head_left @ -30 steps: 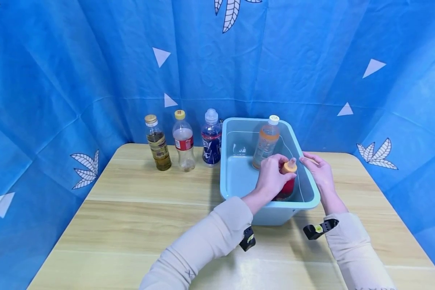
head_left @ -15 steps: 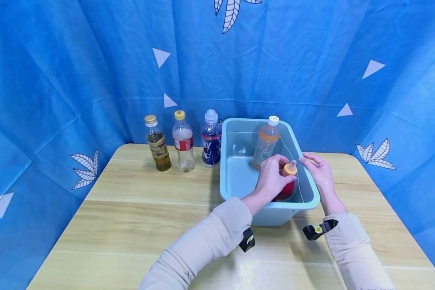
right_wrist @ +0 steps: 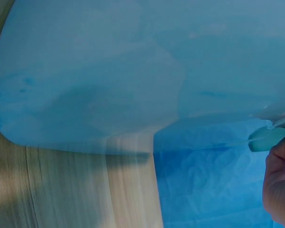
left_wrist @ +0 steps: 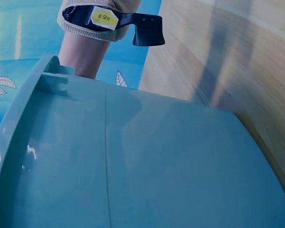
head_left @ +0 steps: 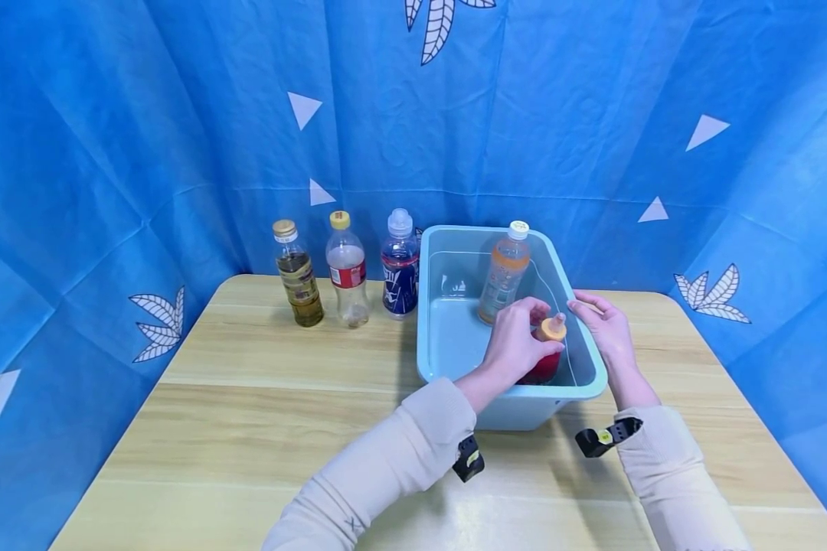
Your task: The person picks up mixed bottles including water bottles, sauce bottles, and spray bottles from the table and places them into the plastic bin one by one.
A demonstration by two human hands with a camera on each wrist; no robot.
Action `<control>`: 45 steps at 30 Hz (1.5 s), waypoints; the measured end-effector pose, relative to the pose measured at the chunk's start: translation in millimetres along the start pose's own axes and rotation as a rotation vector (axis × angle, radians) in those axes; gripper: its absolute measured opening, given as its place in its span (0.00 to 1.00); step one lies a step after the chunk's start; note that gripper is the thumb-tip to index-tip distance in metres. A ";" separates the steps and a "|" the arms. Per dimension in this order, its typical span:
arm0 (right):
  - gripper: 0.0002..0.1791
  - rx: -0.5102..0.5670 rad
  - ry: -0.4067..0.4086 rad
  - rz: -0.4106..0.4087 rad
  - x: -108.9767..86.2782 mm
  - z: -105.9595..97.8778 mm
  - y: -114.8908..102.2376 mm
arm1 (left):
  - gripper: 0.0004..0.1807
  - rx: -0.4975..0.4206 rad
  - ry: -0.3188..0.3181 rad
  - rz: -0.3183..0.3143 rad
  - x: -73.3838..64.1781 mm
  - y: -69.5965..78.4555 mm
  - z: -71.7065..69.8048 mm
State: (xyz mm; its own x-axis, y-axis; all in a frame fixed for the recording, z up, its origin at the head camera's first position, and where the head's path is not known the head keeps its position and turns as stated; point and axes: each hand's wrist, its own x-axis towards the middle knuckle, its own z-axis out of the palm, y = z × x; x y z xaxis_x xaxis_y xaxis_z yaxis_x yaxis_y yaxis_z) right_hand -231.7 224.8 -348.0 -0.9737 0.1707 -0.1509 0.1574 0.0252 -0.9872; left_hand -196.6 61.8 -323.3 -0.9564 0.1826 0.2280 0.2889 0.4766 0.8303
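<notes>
- The left hand [head_left: 513, 337] reaches in over the near rim from the lower left, forearm slanting up behind it, fingers and thumb closed round the top of a red bottle.
- That red bottle [head_left: 546, 369] stands nearly upright inside the pale blue tub [head_left: 448, 337], in its near right corner: deep red body, yellow-orange cap, pale pointed nozzle. The hand covers its left side, and the near rim keeps me from making out its base.
- The right hand [head_left: 605, 329], wrist bent, pinches the tub's right rim; some fingers are tucked out of sight, and the right wrist view cuts it off at the edge.
</notes>
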 end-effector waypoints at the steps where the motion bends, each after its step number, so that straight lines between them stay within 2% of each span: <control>1: 0.17 0.007 -0.001 0.004 -1.3 0.9 -1.9 | 0.23 -0.003 -0.001 0.004 -0.1 0.0 -0.5; 7: 0.20 0.013 -0.010 0.007 -9.0 5.2 -9.8 | 0.23 -0.037 0.008 0.037 0.2 -0.8 -3.1; 14: 0.10 0.067 -0.027 -0.019 -7.4 5.1 -8.4 | 0.24 -0.093 -0.004 0.028 -3.4 -0.4 -8.9; 18: 0.07 0.066 -0.027 -0.016 -5.7 4.6 -6.5 | 0.24 -0.109 0.000 0.008 -6.0 -1.2 -13.3; 24: 0.11 0.028 -0.015 -0.031 0.2 1.4 0.9 | 0.22 -0.163 0.020 0.000 -10.9 -1.3 -21.6; 32: 0.14 -0.005 0.011 -0.054 5.7 -2.0 9.3 | 0.19 -0.237 0.031 0.029 -17.1 -2.6 -38.3; 38: 0.17 -0.006 0.007 -0.055 4.0 -1.5 8.9 | 0.17 -0.285 0.064 0.056 -19.8 -6.4 -51.2; 45: 0.19 -0.049 0.019 -0.043 2.1 -1.0 6.8 | 0.16 -0.258 0.104 0.079 -22.3 -10.2 -69.0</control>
State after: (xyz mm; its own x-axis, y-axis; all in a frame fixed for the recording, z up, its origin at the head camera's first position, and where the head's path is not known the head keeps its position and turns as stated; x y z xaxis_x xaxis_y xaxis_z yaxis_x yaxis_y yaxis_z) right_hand -232.4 226.3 -355.0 -0.9764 0.1872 -0.1072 0.1241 0.0809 -0.9890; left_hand -181.2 -6.5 -301.7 -0.9345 0.1149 0.3368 0.3548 0.2271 0.9070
